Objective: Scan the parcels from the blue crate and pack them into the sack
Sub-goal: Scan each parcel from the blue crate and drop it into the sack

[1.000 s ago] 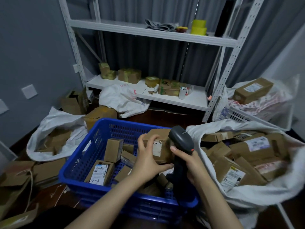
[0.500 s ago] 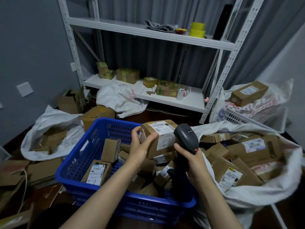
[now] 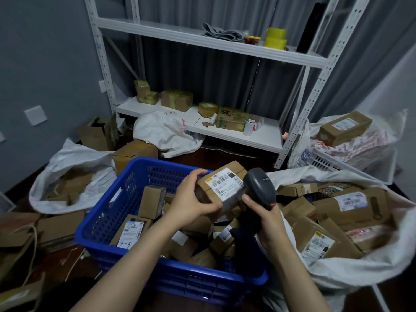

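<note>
Tipped the cardboard parcel (image 3: 221,185) flatter over the blue crate (image 3: 105,212) since a moment before, gripped it in the left hand (image 3: 191,199), label up to face the barcode scanner (image 3: 258,190) clutched in the right hand (image 3: 266,219), beside the sack (image 3: 364,273)

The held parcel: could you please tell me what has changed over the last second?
The left hand turned the parcel so its label now faces up, beside the scanner. The right hand still grips the scanner; both remain over the blue crate.
</note>
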